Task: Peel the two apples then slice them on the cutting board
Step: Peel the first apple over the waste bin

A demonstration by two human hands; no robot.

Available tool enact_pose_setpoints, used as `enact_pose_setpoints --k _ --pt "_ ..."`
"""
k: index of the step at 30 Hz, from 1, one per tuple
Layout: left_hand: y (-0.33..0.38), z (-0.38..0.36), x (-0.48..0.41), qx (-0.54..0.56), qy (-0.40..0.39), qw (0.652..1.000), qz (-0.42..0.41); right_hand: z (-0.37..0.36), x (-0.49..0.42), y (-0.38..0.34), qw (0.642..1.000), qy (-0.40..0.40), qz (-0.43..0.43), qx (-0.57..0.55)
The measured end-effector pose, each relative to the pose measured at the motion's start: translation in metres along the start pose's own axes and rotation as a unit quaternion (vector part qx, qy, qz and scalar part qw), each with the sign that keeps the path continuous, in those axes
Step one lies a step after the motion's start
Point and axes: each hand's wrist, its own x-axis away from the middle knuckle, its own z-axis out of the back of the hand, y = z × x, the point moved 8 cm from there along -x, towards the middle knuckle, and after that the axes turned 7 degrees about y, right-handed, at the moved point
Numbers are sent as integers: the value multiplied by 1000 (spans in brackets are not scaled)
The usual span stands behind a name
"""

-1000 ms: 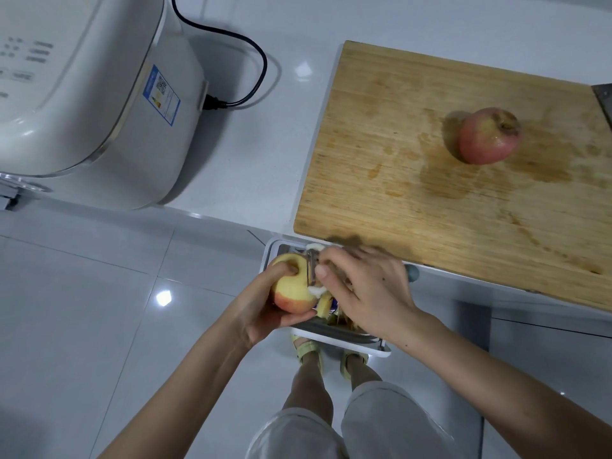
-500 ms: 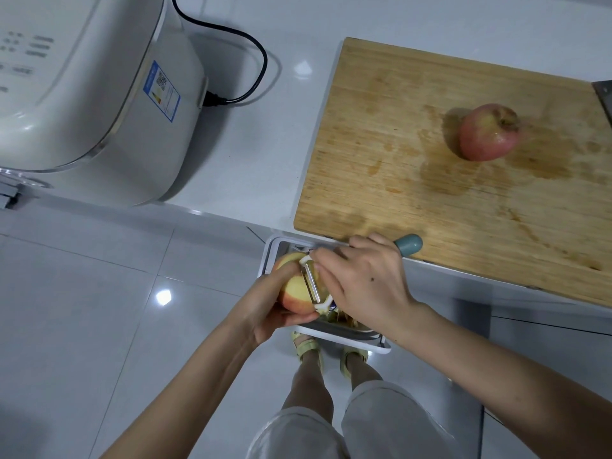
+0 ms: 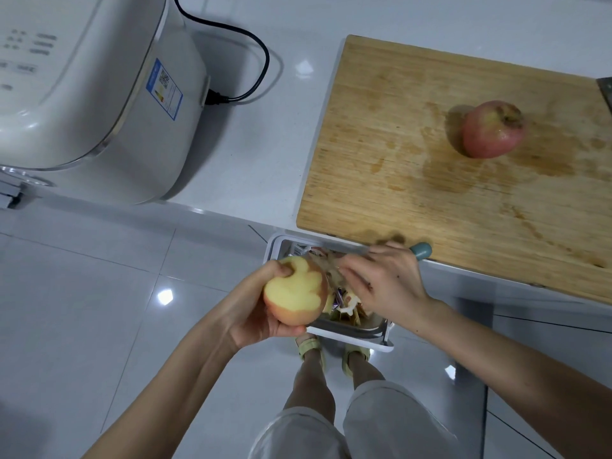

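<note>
My left hand (image 3: 255, 309) grips a partly peeled apple (image 3: 296, 291) over a white waste bin (image 3: 351, 336); pale flesh shows on its top, red skin remains below and on the right. My right hand (image 3: 384, 283) holds a peeler with a teal handle (image 3: 421, 250), just right of the apple, its blade end hidden by my fingers and a strip of peel. A second, unpeeled red apple (image 3: 491, 129) lies on the wooden cutting board (image 3: 414, 167) at the right of the counter.
A white appliance (image 3: 92, 94) with a black power cord (image 3: 241, 51) stands on the counter at the left. A knife blade edge (image 3: 606, 91) shows at the board's right border. Peels lie inside the bin. Below are the tiled floor and my legs.
My left hand has turned the apple, so more peeled flesh faces up. My right hand with the peeler has moved up and away to the right of the apple.
</note>
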Motion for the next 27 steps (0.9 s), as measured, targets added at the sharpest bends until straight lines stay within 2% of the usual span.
enact_pose_setpoints --k 5,8,10,12,14,16,17,18,19,21,23,24,25,27 --pt "14 2 -2 8 2 1000 -12 -16 9 10 992 -56 -109 -6" --pt "13 7 -5 -19 7 1000 -12 -24 15 27 957 -150 -241 -60" --pt "10 7 -6 -41 5 999 -11 -35 23 34 904 -219 -337 -147" --pt "9 8 -7 -61 20 998 -15 -46 37 38 818 -278 -452 -221" --pt "8 11 -10 -80 43 996 -22 -57 56 36 739 -355 -525 -230" --pt "8 14 -12 -91 59 994 -26 -64 72 35 698 -409 -548 -211" --pt "8 16 -12 -93 65 993 -26 -64 75 36 696 -414 -552 -201" --pt "8 17 -13 -93 69 993 -26 -63 74 38 703 -406 -551 -192" --pt "8 19 -14 -92 72 993 -25 -60 69 40 728 -386 -537 -180" --pt "7 19 -15 -79 70 994 -23 -47 51 40 819 -310 -459 -151" --pt "7 17 -16 -64 65 996 -24 -17 22 26 921 -142 -339 -130" --pt "7 16 -17 -59 63 996 -24 2 9 13 957 -44 -262 -112" --pt "6 14 -18 -57 60 996 -25 15 0 -1 979 25 -182 -89" --pt "5 7 -18 -65 50 996 -36 19 -6 -22 994 85 -59 -47"
